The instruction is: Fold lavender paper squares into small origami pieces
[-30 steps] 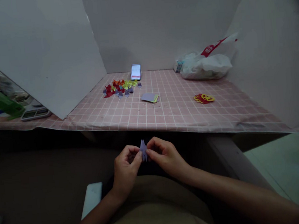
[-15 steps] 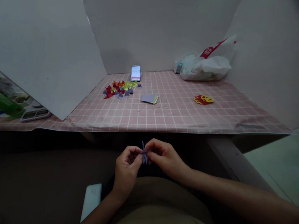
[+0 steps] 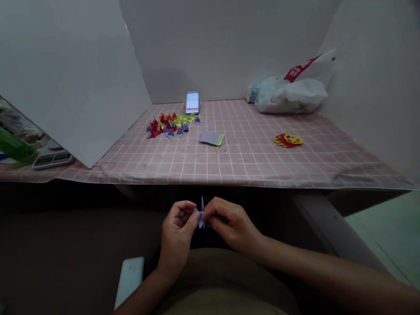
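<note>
Between my two hands, just in front of the table's near edge, is a small purple folded-paper crane (image 3: 202, 221), with one thin point sticking up. My left hand (image 3: 178, 232) pinches its left side between thumb and fingers. On the other side my right hand (image 3: 233, 222) is closed on it with thumb and forefinger. Part of the folded paper is hidden by the fingertips. Several folded paper pieces (image 3: 170, 125) in red, orange, yellow and purple sit in a cluster on the table. A small stack of purple and green paper squares (image 3: 211, 138) lies to their right.
A phone (image 3: 192, 103) stands at the back of the pink checked table (image 3: 247, 161). Red and yellow cut-out pieces (image 3: 288, 140) and a white plastic bag (image 3: 293, 92) are on the right. White panels (image 3: 76, 81) wall the table. A white device (image 3: 129, 280) lies beside my left forearm.
The fingers have shifted on the purple paper crane, and its lower points now look turned and partly covered. The view has moved slightly; the table items stay in place.
</note>
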